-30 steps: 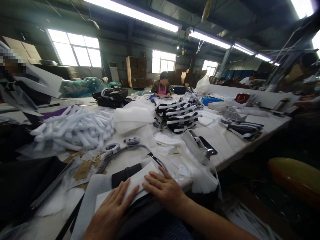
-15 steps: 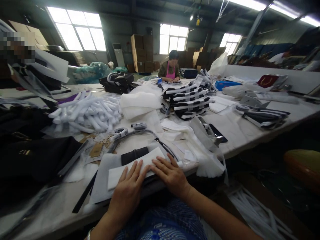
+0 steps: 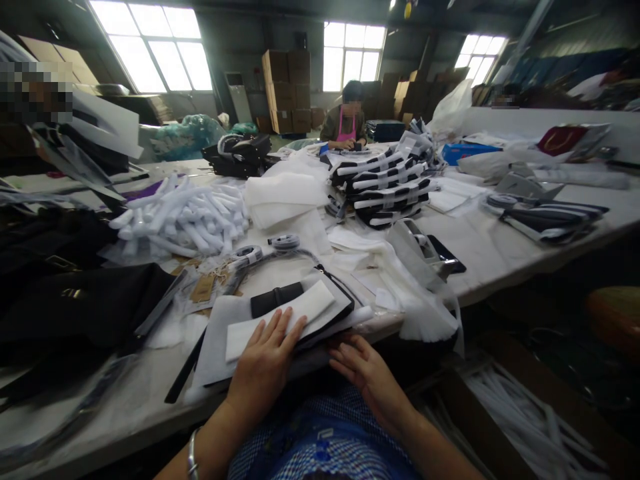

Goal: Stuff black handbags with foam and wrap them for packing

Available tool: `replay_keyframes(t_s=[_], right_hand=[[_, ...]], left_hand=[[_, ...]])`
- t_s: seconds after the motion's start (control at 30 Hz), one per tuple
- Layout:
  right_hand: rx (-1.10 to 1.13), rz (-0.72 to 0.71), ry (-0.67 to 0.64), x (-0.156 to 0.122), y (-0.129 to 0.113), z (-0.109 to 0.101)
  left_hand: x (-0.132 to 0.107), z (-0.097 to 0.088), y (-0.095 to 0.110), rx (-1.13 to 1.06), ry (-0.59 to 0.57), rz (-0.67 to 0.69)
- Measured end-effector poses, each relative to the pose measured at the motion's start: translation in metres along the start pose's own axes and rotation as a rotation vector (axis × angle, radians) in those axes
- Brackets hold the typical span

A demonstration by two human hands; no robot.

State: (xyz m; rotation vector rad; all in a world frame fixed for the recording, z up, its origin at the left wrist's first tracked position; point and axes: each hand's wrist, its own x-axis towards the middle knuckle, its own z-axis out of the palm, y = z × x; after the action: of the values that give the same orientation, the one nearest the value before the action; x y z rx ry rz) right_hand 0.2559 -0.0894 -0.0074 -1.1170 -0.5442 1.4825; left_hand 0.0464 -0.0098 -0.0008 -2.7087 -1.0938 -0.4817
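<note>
My left hand [image 3: 264, 360] lies flat, fingers spread, on a white folded sheet [image 3: 285, 318] that covers a black flat bag [image 3: 327, 319] at the table's near edge. A black strap piece [image 3: 276, 298] shows above the sheet. My right hand [image 3: 364, 370] is below the table edge, fingers stretched out under the bag's front edge, holding nothing that I can see. My lap in blue checked cloth [image 3: 325, 433] is beneath both hands.
A pile of white rolled tubes [image 3: 185, 215], a stack of white foam sheets [image 3: 285, 193], striped black-and-white items [image 3: 385, 190], paper tags [image 3: 203, 290] and black bags [image 3: 75, 307] crowd the table [image 3: 480, 257]. A person in pink [image 3: 347, 123] sits at the far end. A box of white tubes [image 3: 525, 413] stands at right.
My right hand slid off the white sheet and dropped below the table edge. The left hand stayed flat on the sheet. The camera tilted down a little.
</note>
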Motion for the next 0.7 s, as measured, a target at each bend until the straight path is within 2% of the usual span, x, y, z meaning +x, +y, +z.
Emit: replay_keyframes(t_s=[0.1,0.23,0.3,0.4,0.5,0.7], right_hand=[[-0.022,-0.003,0.005,-0.003,0.0,0.003],[-0.476,-0.116,0.121,-0.004,-0.004,-0.012],[-0.58,-0.124,0.185,0.003,-0.009,-0.022],[-0.502,0.06,0.123,0.015,-0.015,-0.027],[-0.349,0.2,0.018,0.017,-0.014,-0.02],[0.058,0.183,-0.086,0.003,-0.01,0.0]], left_hand=[[0.001,-0.002,0.001,-0.012,-0.017,-0.012],[0.002,-0.009,0.006,-0.044,-0.09,-0.068],[0.003,-0.013,0.007,-0.066,-0.122,-0.081],[0.004,-0.016,0.007,-0.075,-0.137,-0.098],[0.004,-0.018,0.008,-0.073,-0.127,-0.097],[0.004,-0.017,0.007,-0.064,-0.121,-0.07]])
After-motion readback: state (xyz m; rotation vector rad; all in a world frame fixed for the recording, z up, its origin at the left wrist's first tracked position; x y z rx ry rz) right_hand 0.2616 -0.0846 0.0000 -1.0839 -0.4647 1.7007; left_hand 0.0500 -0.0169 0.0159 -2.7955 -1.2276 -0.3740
